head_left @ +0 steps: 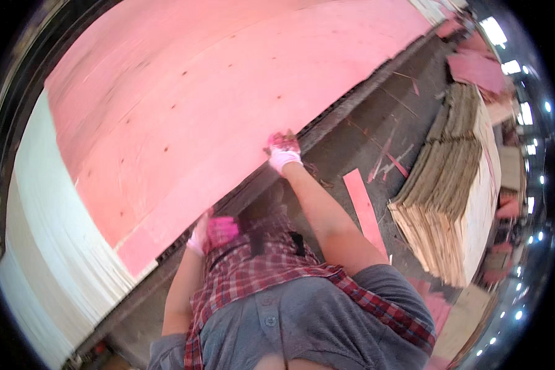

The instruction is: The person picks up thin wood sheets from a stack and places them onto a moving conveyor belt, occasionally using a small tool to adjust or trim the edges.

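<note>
A broad pink wood veneer sheet (228,98), dotted with small dark knots, lies over a large raised stack or table. My right hand (283,150), in a white glove stained pink and dark at the fingers, is at the sheet's near edge. Its fingers are curled there, thumb toward the left. Further left along the same edge is my left hand (213,232), in a pink-and-white glove. Motion smears its fingers, and whether they grip the sheet cannot be made out.
Pale sheets (55,203) show past the pink sheet's left end. To the right, a tall bundle of veneer (441,185) stands on the dark floor (376,117). A pink strip (365,209) and thin scraps lie between it and me. More pink pieces (475,71) are piled behind.
</note>
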{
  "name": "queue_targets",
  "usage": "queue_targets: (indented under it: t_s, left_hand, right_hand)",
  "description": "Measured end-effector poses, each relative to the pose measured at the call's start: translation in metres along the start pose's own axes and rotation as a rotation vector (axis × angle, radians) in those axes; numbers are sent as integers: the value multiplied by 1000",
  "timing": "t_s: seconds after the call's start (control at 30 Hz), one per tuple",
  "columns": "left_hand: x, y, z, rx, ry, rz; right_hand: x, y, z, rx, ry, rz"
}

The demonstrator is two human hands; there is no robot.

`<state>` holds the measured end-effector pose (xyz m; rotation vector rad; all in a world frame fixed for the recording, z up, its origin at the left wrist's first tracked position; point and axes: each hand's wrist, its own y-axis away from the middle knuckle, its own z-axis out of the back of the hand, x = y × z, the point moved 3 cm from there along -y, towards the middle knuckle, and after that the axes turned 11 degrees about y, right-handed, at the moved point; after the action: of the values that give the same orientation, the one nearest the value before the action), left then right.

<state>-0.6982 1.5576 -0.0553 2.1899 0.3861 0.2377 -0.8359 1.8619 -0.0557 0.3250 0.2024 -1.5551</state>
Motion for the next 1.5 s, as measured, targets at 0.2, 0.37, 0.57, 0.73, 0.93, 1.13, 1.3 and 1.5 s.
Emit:
queue_targets:
  t_s: [0.2,0.37,0.57,0.73,0.93,1.13,1.3,1.5]
  left_hand:
    - [0,6,-73,150,-547,-729]
    - [-12,-12,-182,-92,-1473,-989]
    - [-21,-111,-299,-132,-1843,-1082]
    - [-25,-233,-352,-275,-2058,-967]
    - [-16,-274,-396,-397,-2001,-849]
    - [-121,-323,-406,-399,-572,-928]
    - [-101,-366,-531,-248,-278,-1394]
    - [68,-546,-725,204,-829,-646]
  right_hand:
    - [-67,22,34,147,-1316,-499]
    - [-130,139,12,184,-1652,-820]
    - [-194,346,-125,400,-1603,-1231]
    - [-236,484,-160,517,-1603,-1642]
    - [-264,517,-195,143,-1865,-1914]
    - [-358,467,-269,-92,-2020,-2004]
    - [-491,428,-296,-76,-2082,-1999]
    - [-629,420,-339,-325,-2073,-1929]
